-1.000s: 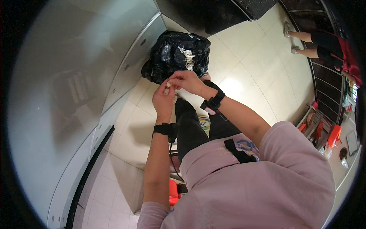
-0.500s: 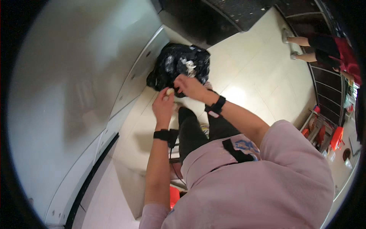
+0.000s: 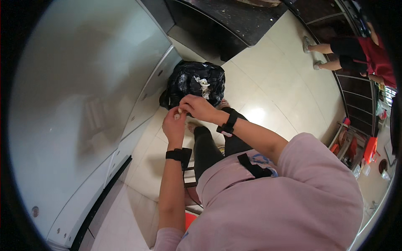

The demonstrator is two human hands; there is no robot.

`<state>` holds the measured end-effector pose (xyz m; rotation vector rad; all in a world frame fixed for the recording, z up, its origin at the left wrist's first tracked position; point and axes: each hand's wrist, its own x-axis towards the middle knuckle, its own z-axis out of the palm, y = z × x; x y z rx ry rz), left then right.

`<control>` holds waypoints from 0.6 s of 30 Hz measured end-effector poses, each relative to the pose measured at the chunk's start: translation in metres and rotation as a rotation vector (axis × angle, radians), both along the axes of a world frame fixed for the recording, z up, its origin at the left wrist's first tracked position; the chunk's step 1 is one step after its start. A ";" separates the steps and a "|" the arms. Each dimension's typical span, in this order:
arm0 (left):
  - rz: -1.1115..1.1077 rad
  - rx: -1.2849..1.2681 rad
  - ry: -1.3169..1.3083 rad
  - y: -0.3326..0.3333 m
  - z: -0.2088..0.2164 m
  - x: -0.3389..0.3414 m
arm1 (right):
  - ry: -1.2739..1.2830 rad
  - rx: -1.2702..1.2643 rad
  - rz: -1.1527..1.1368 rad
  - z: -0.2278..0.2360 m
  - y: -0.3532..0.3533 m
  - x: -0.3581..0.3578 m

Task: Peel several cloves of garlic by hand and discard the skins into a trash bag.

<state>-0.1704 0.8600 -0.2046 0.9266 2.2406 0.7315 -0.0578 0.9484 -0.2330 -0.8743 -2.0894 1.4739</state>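
My left hand (image 3: 173,124) and my right hand (image 3: 199,108) meet in front of me, both pinching a small pale piece (image 3: 180,111) between their fingertips. What the piece is cannot be made out. Each wrist carries a black band. Just beyond the hands, on the floor, stands a bin lined with a black plastic bag (image 3: 190,83) that holds some pale scraps (image 3: 203,83). I wear a pink top and black trousers.
A large grey steel cabinet (image 3: 83,108) fills the left side. Cream floor tiles (image 3: 268,83) stretch to the right. Another person's legs and shoes (image 3: 322,52) show at the top right by dark shelving. Red items (image 3: 370,148) sit at the far right.
The view has shifted, so my hands and the bag sit a little lower in the picture. The hands stay together on the small piece over the bag.
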 end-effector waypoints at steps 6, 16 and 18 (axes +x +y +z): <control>0.043 0.058 -0.118 0.001 -0.001 0.001 | -0.067 -0.364 -0.179 -0.004 0.009 0.006; 0.550 0.012 -0.983 -0.022 -0.036 -0.011 | -0.088 -0.306 0.177 0.003 0.017 -0.002; 0.538 0.060 -1.174 -0.023 -0.038 -0.012 | -0.078 -0.226 0.258 -0.005 0.015 0.001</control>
